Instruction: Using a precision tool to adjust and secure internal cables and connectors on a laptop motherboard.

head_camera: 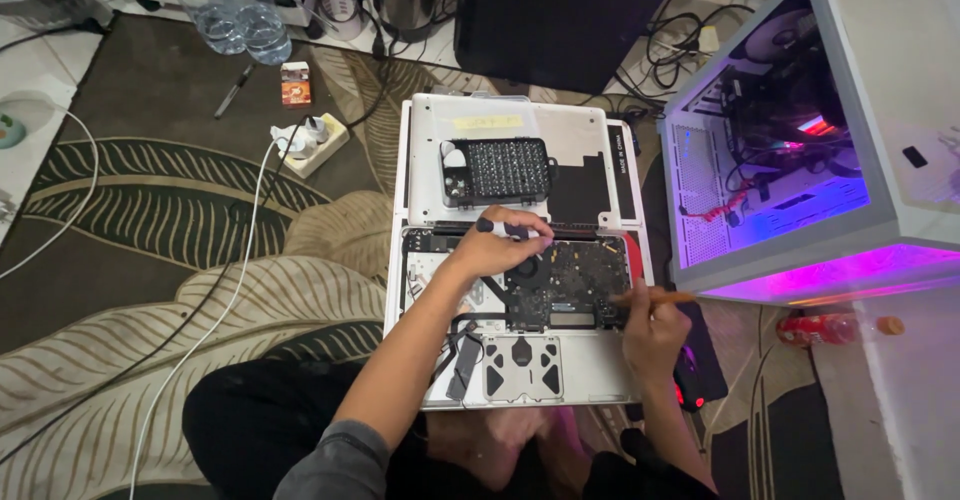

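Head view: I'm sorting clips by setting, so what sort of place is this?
Probably a home floor used for computer repair: an opened laptop lies on a leaf-patterned rug, beside a lit desktop case and a power strip.

laptop (520, 360) sits open-bellied on the rug (150, 290), right in front of the knees. its lid (580, 130) lies flat behind it, with the bit case (497, 172) on the lid's left half. left hand (497, 250) is at the laptop's back edge, holding a screwdriver (510, 228) over the board (570, 285). right hand (652, 332) is at the laptop's right edge with a stick (660, 298). pc case (800, 130) stands just right of the laptop. power strip (312, 145) is left of the lid, bottles (240, 25) further back-left, monitor (560, 15) behind the lid.
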